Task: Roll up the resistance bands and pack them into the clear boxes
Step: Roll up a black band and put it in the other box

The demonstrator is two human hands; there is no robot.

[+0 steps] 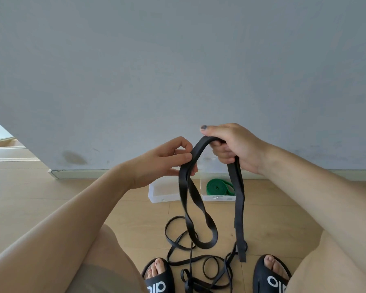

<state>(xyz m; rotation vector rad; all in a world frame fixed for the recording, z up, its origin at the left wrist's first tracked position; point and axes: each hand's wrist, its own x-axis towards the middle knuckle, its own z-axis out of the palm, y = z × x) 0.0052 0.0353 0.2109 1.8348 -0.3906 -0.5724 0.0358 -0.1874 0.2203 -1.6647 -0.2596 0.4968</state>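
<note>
**Holding a wide black band up above the clear boxes**

Holding the wide black band [207, 144] between both hands, we keep its top arched in the air above the clear boxes on the wooden floor [72, 197]. Our right hand [235, 148] has a closed grip: the thumb lies over the top of the arch and the fingers curl round the doubled strap beneath it. Our left hand [167, 161] pinches the other side of the arch between thumb and forefinger, the remaining fingers loosely bent.

From the left hand the band drops in a twisted loop that hangs in front of the boxes; from the right hand two flat strands fall straight down, ending nearer to us than the boxes.

The right-hand clear box [218, 196] stands against the wall's skirting and holds a rolled green band [219, 188]. The left-hand clear box [163, 193] sits touching it, or just beside it; what it holds we cannot tell.

On the floor nearer to us than the boxes lies a tangle of thin black bands [201, 261], between our two black slides [159, 278].
</note>
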